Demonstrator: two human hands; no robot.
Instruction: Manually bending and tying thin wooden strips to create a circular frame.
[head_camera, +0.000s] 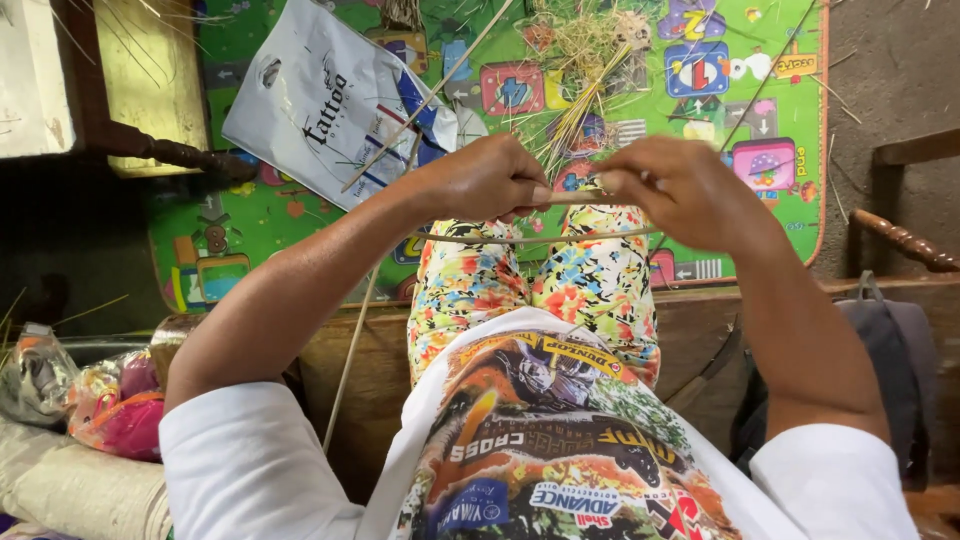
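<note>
Left hand (490, 180) and right hand (680, 190) pinching 1 thin stick (575, 197) between them, fingers clenched on its ends, above floral-trousered knees (545, 280); green play mat (790, 190) below.

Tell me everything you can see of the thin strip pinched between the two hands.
The strip is a pale tan sliver, seemingly of cane or bamboo, narrow and flat. It lies level above the lap, spanning the gap between the left hand and right hand. Each hand's fingers pinch one end, hiding the tips. A longer, similar stick runs just below it, across the patterned trousers.
</note>
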